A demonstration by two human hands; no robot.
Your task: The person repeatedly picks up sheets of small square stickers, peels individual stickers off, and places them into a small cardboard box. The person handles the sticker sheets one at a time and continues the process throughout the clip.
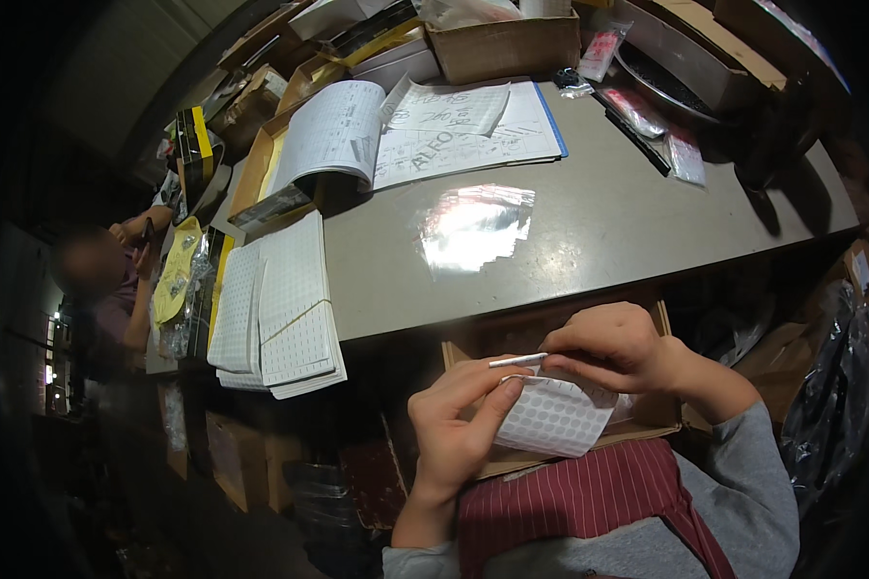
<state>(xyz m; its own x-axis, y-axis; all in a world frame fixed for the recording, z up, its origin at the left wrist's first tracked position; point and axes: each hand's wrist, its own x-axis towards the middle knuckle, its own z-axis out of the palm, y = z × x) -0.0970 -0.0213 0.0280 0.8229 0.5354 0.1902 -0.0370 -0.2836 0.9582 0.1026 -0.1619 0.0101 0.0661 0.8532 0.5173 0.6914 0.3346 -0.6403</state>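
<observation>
Over an open cardboard box (674, 386) at my lap, both hands are closed on a white sheet of round stickers (555, 417). My left hand (456, 415) pinches its upper left edge between thumb and fingers. The fingers of my right hand (613, 343) are bent at the sheet's upper right, with their tips around a small, thin white piece (518, 361) that juts toward the left hand. Whether this piece is a rolled edge of the sheet or something separate, I cannot tell. Below the hands, the sheet hangs down toward the striped red apron.
Shiny clear plastic bags (478, 227) lie on the grey table (386, 280). Stacks of printed sheets (294, 304), one with a rubber band, overhang its left front edge. Papers (463, 130), cartons (502, 48) and small packets (686, 154) line the back. Another person (116, 289) sits at left.
</observation>
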